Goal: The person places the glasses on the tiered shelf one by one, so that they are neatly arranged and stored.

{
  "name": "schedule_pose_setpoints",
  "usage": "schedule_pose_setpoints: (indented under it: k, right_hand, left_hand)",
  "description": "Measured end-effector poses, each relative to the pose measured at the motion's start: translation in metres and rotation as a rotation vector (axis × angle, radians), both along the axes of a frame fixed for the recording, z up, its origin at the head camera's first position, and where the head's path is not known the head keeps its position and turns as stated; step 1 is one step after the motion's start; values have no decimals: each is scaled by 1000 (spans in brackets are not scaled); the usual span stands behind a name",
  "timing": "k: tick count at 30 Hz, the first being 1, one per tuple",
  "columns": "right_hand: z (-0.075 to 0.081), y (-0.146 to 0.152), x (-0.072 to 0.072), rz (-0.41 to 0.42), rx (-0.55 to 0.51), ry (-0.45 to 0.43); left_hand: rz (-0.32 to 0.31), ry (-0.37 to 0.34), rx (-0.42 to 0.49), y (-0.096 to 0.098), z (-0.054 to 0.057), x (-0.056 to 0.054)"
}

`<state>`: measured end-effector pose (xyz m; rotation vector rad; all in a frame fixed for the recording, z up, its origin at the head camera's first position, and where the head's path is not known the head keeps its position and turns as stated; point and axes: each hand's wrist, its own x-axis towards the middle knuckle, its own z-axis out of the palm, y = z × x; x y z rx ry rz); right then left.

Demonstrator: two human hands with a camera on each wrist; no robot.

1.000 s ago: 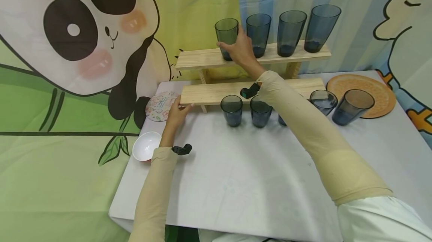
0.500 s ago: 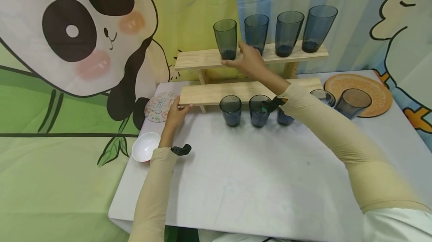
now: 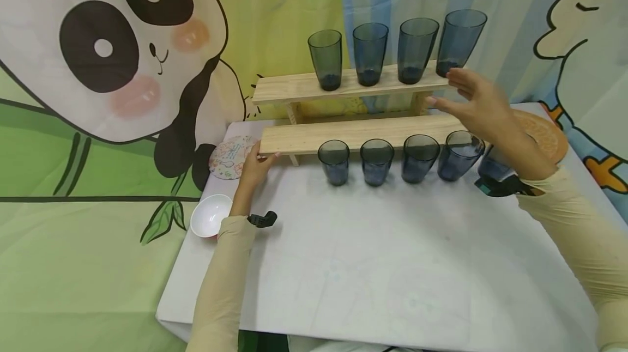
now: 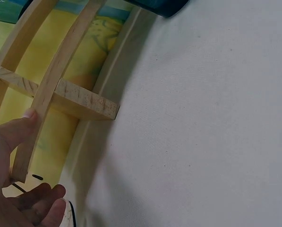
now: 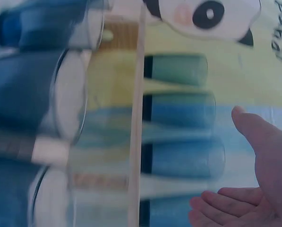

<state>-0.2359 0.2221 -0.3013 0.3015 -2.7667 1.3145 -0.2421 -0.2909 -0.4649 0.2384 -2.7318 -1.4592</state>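
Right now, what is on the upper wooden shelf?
Four tall tinted glasses stand in a row on the upper wooden shelf. The right hand hides its right end, so that spot cannot be seen.

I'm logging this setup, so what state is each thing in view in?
Lower shelf: standing, held at its left end
Left hand: gripping that end
Right hand: open, holding nothing
Upper shelf: standing, bearing four glasses
Upper glasses: upright
Front glasses: four upright, a fifth partly hidden
White bowl: open side up
Round orange mat: flat, partly hidden
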Motion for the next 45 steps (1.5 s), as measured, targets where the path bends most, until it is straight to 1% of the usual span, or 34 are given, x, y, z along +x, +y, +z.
schedule_pose_setpoints:
  k: [3, 6, 8, 11, 14, 17, 20, 21, 25, 28, 31, 35, 40, 45]
  right_hand:
    - [-11, 36, 10, -91, 0, -9]
    - [-25, 68, 22, -177, 16, 2]
    - [-36, 84, 31, -229, 22, 9]
    - [-54, 105, 43, -276, 40, 1]
    - [-76, 121, 51, -295, 33, -46]
    - [-101, 131, 55, -272, 8, -70]
    - [-122, 134, 57, -258, -2, -79]
    - [-127, 134, 57, -249, -14, -79]
    - [-146, 134, 59, -269, -63, -99]
    - [-155, 133, 58, -291, -83, -94]
    - [-162, 131, 55, -298, -90, -63]
    - [-169, 129, 54, -329, -85, -19]
    - [-170, 129, 55, -369, -57, -2]
    - [-165, 128, 56, -385, -43, 21]
  left_hand:
    - [5, 1, -3, -2, 0, 1]
    - [3, 2, 2, -2, 0, 1]
    - [-6, 7, 11, -1, 1, 1]
    - [-7, 9, 17, 1, 1, 2]
    - [-5, 2, 16, 2, 1, 2]
    - [-3, -3, 17, 2, 1, 2]
    - [0, 2, 22, 1, 1, 2]
    - [-2, 5, 23, 1, 1, 2]
    - [-10, 14, 20, 1, 1, 1]
    - [-15, 11, 16, 1, 0, 1]
    - [-4, 0, 9, 0, -1, 1]
    - [-5, 1, 2, 0, -1, 2]
    - [-4, -1, 15, 1, 0, 2]
    - [2, -3, 17, 1, -1, 1]
